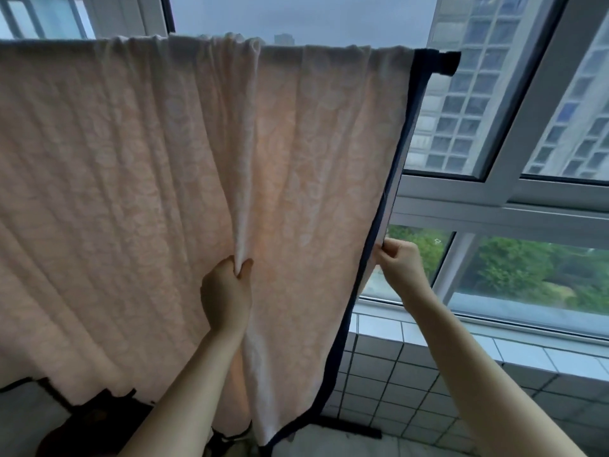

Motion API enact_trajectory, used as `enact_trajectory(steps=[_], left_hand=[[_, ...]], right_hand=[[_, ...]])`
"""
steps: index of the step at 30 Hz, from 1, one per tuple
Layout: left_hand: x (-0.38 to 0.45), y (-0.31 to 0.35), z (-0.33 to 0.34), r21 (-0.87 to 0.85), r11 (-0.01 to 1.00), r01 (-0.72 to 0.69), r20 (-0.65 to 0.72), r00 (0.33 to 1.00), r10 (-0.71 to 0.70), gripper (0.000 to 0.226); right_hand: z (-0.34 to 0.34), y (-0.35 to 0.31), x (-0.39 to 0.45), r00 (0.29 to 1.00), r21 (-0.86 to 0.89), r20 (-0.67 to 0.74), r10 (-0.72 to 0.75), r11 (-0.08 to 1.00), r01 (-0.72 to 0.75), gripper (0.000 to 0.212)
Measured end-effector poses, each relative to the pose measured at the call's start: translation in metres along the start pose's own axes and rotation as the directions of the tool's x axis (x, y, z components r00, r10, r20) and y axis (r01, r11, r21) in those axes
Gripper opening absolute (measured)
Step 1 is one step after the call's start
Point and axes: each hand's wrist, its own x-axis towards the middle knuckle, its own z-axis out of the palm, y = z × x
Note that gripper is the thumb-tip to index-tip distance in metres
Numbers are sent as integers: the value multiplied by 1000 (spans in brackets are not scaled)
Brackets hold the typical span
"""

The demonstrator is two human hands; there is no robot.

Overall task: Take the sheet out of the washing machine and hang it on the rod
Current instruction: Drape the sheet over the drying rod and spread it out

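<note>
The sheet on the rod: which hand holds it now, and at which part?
Both hold the sheet. The left hand grips a bunched vertical fold near its middle; the right hand pinches its dark right edge.

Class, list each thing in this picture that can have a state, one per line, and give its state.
sheet: draped over the rod, hanging, bunched into a fold mid-width
rod: carrying the sheet, dark end showing
left hand: gripping the sheet's middle fold
right hand: pinching the sheet's dark right edge
window: cannot tell whether open or closed
</note>
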Motion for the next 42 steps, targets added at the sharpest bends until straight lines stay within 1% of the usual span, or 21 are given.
enact_trajectory(steps=[3, 6, 8, 11, 14, 17, 19, 20, 22, 24, 26, 28, 29, 31, 33, 34, 35, 36, 38, 40, 42], left_hand=[[-3, 2, 9, 11, 1000, -18, -17, 1000, 19, 38], [-7, 7, 19, -9, 1000, -19, 0, 1000, 19, 37], [-9, 8, 25, -8, 1000, -14, 12, 1000, 15, 36], [-8, 8, 31, -1, 1000, -28, 7, 1000, 28, 36], [-6, 4, 33, -4, 1000, -28, 6, 1000, 28, 38], [-3, -3, 27, -15, 999, -43, -20, 999, 43, 38], [-2, -3, 24, -20, 999, -41, -31, 999, 41, 37], [-2, -2, 23, -29, 999, -37, -30, 999, 36, 37], [-4, 0, 24, -50, 999, -22, -16, 1000, 21, 37], [-7, 0, 26, -62, 998, -17, 9, 1000, 17, 37], [-9, 1, 28, -55, 998, -14, 29, 999, 15, 34], [-10, 3, 30, -42, 999, -21, 34, 999, 22, 32], [-11, 4, 30, -41, 999, -27, 35, 999, 28, 32], [-13, 7, 30, -49, 998, -33, 41, 999, 35, 32], [-14, 6, 30, -51, 998, -32, 49, 998, 35, 32], [-15, 5, 30, -50, 998, -30, 51, 998, 33, 33], [-15, 3, 30, -48, 998, -27, 52, 998, 30, 33], [-16, 3, 30, -48, 999, -24, 55, 998, 27, 34], [-17, 1, 29, -46, 999, -26, 61, 998, 29, 33], [-17, -1, 28, -45, 998, -39, 66, 997, 42, 34], [-17, -3, 26, -47, 997, -53, 69, 996, 56, 36]], right_hand=[[-32, 4, 4, 991, -49, -133, 17, 999, -23, 24], [-59, 7, 10, 974, 106, -161, 161, 984, -145, 21], [-74, 15, 17, 959, 142, -220, 181, 978, -152, 22], [-91, 29, 18, 907, -82, -420, 23, 995, -63, 24], [-99, 39, 7, 872, -269, -471, -134, 963, 3, 18], [-110, 43, 6, 841, -336, -501, -204, 941, 28, 18], [-115, 40, 6, 856, -339, -486, -178, 941, 3, 15], [-114, 39, 5, 881, -349, -450, -144, 937, -25, 13], [-104, 39, -1, 942, -364, -334, -24, 925, -106, 8], [-89, 48, -13, 968, -394, -220, 119, 897, -199, 9], [-74, 61, -26, 963, -333, -113, 247, 903, -271, 15], [-66, 64, -34, 940, -174, -54, 336, 924, -341, 16], [-66, 63, -33, 941, -119, -79, 330, 934, -337, 18], [-70, 56, -25, 947, -115, -241, 210, 963, -243, 21], [-80, 49, -20, 910, -150, -409, 63, 979, -135, 21], [-85, 46, -21, 895, -171, -446, 21, 979, -108, 21], [-88, 48, -23, 894, -201, -447, 10, 973, -112, 22], [-90, 54, -24, 912, -248, -407, 40, 957, -153, 23], [-89, 69, -31, 943, -324, -291, 164, 910, -259, 19], [-84, 76, -37, 936, -292, -266, 230, 906, -306, 14], [-76, 63, -41, 939, -251, -291, 182, 933, -258, 23]])
